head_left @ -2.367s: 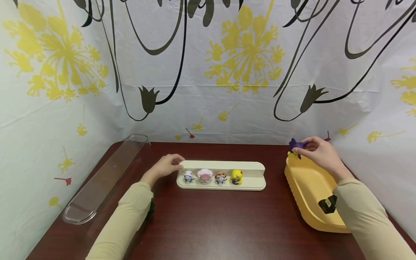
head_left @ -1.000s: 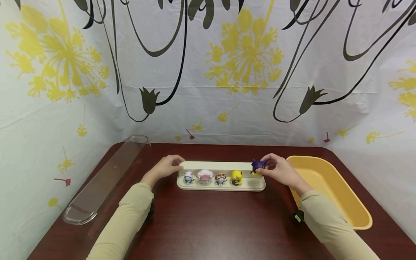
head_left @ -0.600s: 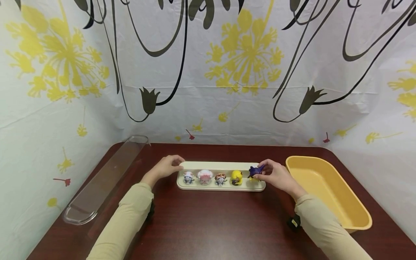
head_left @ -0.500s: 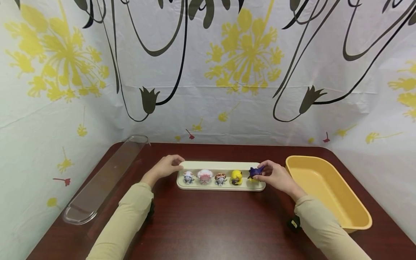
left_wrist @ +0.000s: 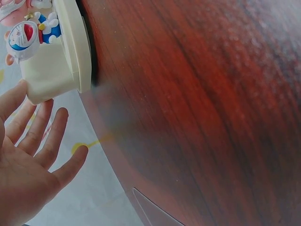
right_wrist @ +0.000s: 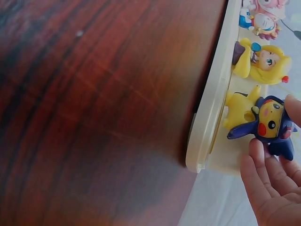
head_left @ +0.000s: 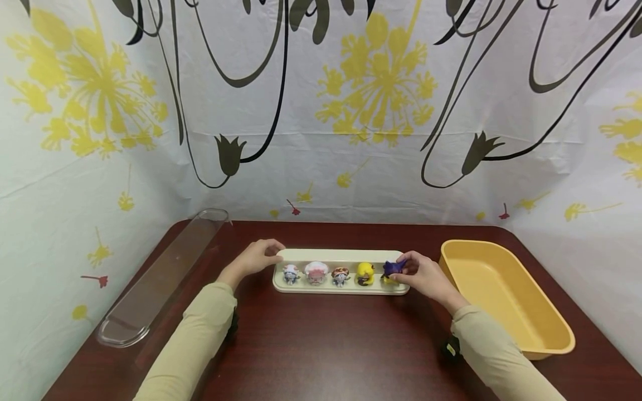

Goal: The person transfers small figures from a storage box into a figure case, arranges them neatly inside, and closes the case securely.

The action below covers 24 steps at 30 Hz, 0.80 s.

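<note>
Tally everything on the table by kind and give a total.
Figurines on the cream stand: 5, counting the purple-hooded yellow figurine that the right hand pinches
Cream stand: 1
Yellow tub: 1
Clear cover: 1
Total: 8

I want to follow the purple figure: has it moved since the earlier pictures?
Yes. The purple figure, held by the right hand, went left from above the yellow tub to the cream tray, its right end.

The right hand (right_wrist: 275,188) holds a little yellow toy in a blue hood (right_wrist: 261,120) with its fingers. The toy stands on the end of a cream tray (right_wrist: 210,123). Beside it stands a yellow-haired doll (right_wrist: 258,61). The tray sits on a dark red table (right_wrist: 94,113).
</note>
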### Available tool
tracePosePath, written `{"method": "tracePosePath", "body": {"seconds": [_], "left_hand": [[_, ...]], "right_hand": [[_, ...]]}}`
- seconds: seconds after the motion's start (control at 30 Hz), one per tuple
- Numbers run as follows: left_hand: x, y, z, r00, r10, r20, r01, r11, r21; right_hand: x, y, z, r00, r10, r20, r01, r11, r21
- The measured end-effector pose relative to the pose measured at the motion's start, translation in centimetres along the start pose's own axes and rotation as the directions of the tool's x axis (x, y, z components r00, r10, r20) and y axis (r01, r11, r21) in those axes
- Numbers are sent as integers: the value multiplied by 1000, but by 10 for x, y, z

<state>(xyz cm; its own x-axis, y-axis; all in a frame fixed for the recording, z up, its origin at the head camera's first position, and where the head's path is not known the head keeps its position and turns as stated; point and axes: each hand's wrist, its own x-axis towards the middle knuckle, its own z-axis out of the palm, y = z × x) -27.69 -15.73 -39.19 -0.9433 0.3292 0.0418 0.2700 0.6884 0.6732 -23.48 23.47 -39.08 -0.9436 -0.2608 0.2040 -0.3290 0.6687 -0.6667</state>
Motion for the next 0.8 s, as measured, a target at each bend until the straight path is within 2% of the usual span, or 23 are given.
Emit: {"method": "tracePosePath", "body": {"seconds": [0.17,0.8], "left_hand": [[0,0,0,1000,0,0,0,1000,-3],[-1,1,-1,1000,3,-1,-3,1000,-8]], "right_hand": [[-1,2,1,1000,15,-7,-15,1000,-11],[0,6,4,1000,-13,-28,14,1000,24]]}}
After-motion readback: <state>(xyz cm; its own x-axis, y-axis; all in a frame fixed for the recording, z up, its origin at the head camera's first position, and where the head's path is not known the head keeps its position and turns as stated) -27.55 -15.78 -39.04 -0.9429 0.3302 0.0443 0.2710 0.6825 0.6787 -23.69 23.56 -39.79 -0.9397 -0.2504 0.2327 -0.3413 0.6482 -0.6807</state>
